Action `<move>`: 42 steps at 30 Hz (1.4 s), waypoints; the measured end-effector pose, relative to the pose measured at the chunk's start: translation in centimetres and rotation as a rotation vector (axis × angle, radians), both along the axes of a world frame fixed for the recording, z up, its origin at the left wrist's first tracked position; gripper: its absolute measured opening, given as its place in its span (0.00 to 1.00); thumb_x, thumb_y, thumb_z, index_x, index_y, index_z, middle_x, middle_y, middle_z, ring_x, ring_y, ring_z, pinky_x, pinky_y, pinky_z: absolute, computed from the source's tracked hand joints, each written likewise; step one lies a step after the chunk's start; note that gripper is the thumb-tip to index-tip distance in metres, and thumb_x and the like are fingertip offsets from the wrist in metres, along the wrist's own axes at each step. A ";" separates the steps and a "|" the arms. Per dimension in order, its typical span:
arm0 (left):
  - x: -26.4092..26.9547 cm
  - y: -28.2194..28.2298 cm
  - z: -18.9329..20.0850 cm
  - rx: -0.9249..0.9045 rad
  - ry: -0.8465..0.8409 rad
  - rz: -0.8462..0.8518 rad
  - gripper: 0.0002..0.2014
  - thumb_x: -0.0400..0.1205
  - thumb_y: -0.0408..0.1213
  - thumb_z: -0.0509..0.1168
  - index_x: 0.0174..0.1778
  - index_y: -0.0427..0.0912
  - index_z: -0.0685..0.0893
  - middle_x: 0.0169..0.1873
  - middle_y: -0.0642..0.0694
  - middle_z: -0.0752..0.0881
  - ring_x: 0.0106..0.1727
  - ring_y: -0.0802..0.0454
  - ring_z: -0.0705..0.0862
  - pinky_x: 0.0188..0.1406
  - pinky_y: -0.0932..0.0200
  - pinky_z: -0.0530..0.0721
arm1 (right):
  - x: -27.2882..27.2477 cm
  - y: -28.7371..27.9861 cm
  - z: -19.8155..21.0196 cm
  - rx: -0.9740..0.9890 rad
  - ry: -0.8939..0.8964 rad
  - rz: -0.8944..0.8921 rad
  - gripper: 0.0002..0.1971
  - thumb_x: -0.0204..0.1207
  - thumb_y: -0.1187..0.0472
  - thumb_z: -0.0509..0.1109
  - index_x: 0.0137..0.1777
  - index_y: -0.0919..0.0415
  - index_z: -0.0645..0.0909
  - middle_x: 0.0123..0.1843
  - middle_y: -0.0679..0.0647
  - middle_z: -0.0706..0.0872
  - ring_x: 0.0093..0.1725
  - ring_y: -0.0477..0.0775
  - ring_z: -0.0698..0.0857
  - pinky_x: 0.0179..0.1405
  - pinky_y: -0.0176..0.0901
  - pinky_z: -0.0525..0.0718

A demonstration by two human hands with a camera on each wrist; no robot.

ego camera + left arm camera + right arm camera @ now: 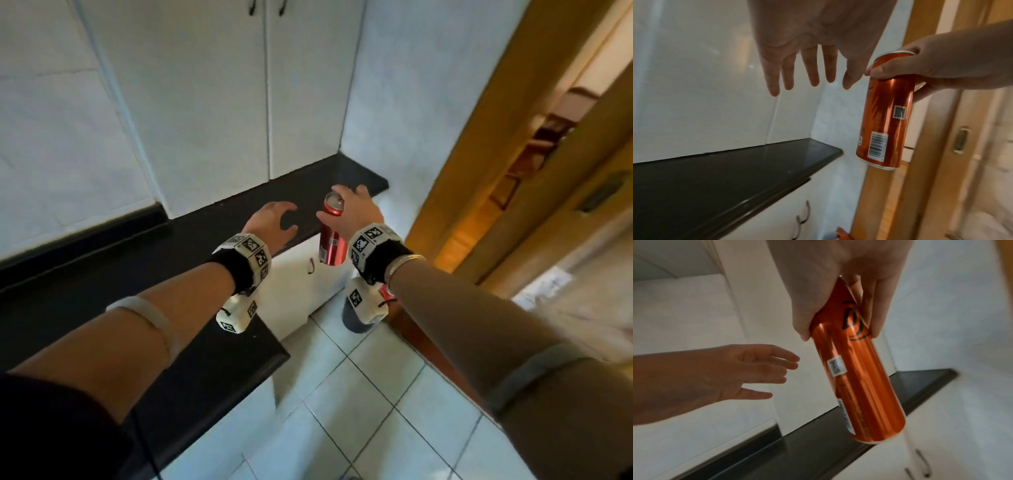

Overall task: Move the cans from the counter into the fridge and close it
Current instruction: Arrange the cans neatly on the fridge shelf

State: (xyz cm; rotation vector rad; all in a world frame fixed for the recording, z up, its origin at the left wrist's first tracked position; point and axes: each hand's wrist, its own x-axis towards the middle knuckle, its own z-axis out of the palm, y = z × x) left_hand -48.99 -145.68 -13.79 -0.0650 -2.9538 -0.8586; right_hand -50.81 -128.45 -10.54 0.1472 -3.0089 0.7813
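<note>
Gripping one can (331, 236), right hand (356, 216)

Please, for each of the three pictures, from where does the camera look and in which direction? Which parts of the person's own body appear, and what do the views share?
Head: worn on the head, looking forward and down at the black counter; shows both forearms, left hand, right hand.
Left wrist: looks along the open left hand's fingers towards the white wall; the right hand comes in from the right.
Right wrist: looks down along the right hand gripping the orange can.
Shared: all three show the can, both hands and the counter.
</note>
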 end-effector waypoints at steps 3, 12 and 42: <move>-1.2 7.4 0.7 -0.015 0.007 -0.136 0.23 0.79 0.41 0.65 0.71 0.48 0.73 0.72 0.46 0.74 0.72 0.48 0.73 0.72 0.55 0.69 | 1.1 7.5 0.5 0.003 0.028 -0.152 0.30 0.72 0.42 0.71 0.73 0.47 0.69 0.68 0.54 0.74 0.63 0.60 0.80 0.60 0.52 0.82; -1.3 33.2 0.6 0.011 -0.052 -0.544 0.24 0.81 0.40 0.64 0.74 0.45 0.70 0.75 0.43 0.72 0.74 0.44 0.72 0.73 0.53 0.68 | 7.4 32.5 0.5 0.050 0.039 -0.555 0.27 0.71 0.41 0.72 0.68 0.48 0.75 0.63 0.54 0.76 0.58 0.58 0.81 0.53 0.49 0.84; 20.3 100.3 3.8 0.113 0.045 -1.890 0.23 0.81 0.40 0.64 0.72 0.47 0.71 0.74 0.46 0.73 0.74 0.47 0.72 0.72 0.52 0.72 | 39.9 80.6 3.2 0.159 0.003 -1.852 0.30 0.72 0.39 0.70 0.71 0.52 0.74 0.62 0.57 0.78 0.61 0.59 0.81 0.57 0.49 0.81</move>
